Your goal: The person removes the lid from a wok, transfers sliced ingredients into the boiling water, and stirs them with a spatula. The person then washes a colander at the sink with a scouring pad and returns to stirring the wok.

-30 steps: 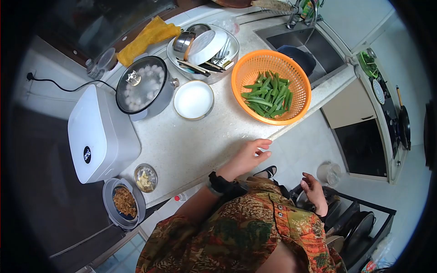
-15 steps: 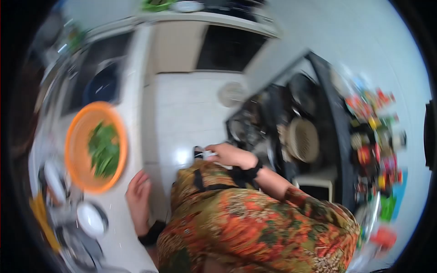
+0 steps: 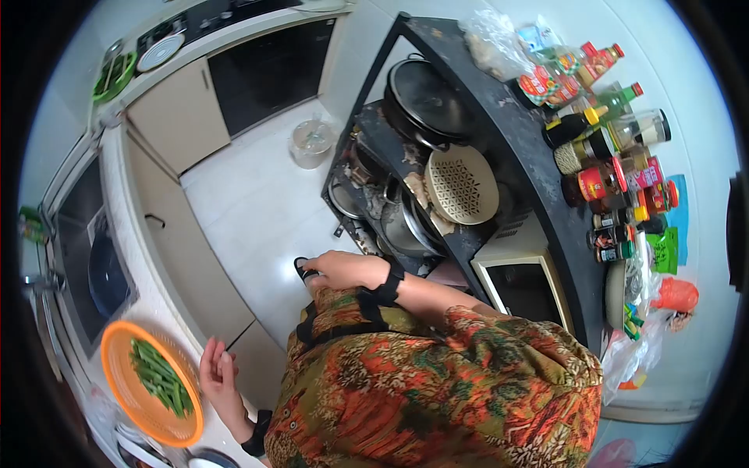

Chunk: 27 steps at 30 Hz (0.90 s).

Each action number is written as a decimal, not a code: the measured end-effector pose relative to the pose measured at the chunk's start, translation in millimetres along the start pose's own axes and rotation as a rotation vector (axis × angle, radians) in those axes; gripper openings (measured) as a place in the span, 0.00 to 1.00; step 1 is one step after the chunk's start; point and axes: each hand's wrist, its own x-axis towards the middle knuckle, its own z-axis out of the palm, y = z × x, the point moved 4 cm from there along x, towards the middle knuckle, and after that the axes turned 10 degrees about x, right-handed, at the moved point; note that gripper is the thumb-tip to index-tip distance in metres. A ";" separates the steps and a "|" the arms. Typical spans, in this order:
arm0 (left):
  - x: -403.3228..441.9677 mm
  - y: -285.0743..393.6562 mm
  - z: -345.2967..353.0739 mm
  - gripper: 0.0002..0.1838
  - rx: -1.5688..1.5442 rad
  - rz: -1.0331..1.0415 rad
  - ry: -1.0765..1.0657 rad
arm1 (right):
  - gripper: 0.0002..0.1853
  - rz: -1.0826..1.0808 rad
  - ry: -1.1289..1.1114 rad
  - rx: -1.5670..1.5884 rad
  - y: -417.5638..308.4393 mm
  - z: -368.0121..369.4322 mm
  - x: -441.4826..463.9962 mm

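Note:
My left hand point(image 3: 218, 373) is open at the counter edge, fingers apart and slightly curled, with nothing in it. Just left of it, an orange plastic basket point(image 3: 117, 343) holds cut green beans point(image 3: 161, 377). Its rim and my fingers are close but apart. My right hand point(image 3: 339, 269) hangs in front of my body, fingers loosely extended and partly hidden, with no object visible in it. Below its fingertips shows a black and white slipper point(image 3: 305, 269) on the floor.
A sink point(image 3: 78, 210) holding a dark blue basin point(image 3: 105, 261) is at left. A black shelf point(image 3: 499, 101) at right carries bottles, jars, a lidded pot point(image 3: 433, 93), a beige perforated basket point(image 3: 463, 187) and a microwave point(image 3: 527, 292). A bin point(image 3: 310, 144) stands on the floor.
The view has turned rightward, so the shelf and bottles show more fully and the orange basket sits lower in the picture. Both hands keep much the same pose.

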 end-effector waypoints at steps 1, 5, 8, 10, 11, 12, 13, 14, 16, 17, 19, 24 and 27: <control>4.5 2.1 2.1 0.23 0.024 0.010 -0.006 | 0.24 0.012 0.020 0.011 -2.2 -7.5 3.5; 29.2 10.8 10.7 0.24 0.074 -0.026 -0.036 | 0.24 0.046 0.015 0.010 6.3 -24.9 27.7; 50.0 29.7 17.8 0.25 0.139 0.004 -0.044 | 0.24 0.004 0.029 0.069 15.5 -37.8 41.5; 63.1 46.0 22.5 0.26 0.181 0.020 -0.024 | 0.24 0.009 0.032 0.018 22.2 -51.3 52.7; 71.0 50.9 24.9 0.26 0.193 0.009 -0.022 | 0.24 0.009 0.023 0.031 25.3 -58.3 56.4; 79.3 56.2 27.2 0.26 0.187 0.019 -0.019 | 0.24 0.002 0.051 0.017 28.3 -67.6 57.8; 86.6 63.9 31.6 0.26 0.183 0.031 -0.016 | 0.24 -0.006 0.081 0.004 32.6 -76.6 59.1; 91.8 74.5 38.5 0.26 0.200 0.022 -0.009 | 0.24 -0.006 0.089 0.044 39.9 -84.3 61.8; 106.2 86.7 51.9 0.26 0.221 0.036 -0.014 | 0.24 -0.023 0.119 0.051 53.1 -99.6 66.8; 113.9 90.3 58.1 0.25 0.229 0.047 -0.024 | 0.24 -0.032 0.148 0.047 58.4 -107.7 69.3; 129.7 96.8 72.5 0.25 0.219 0.040 -0.029 | 0.22 -0.002 0.114 0.076 64.4 -122.2 71.1; 160.2 137.9 113.6 0.25 0.253 0.112 -0.135 | 0.23 -0.036 0.183 0.100 83.0 -146.2 74.5; 175.5 186.4 110.1 0.23 0.275 0.264 -0.115 | 0.24 -0.068 0.229 0.166 86.8 -156.3 69.8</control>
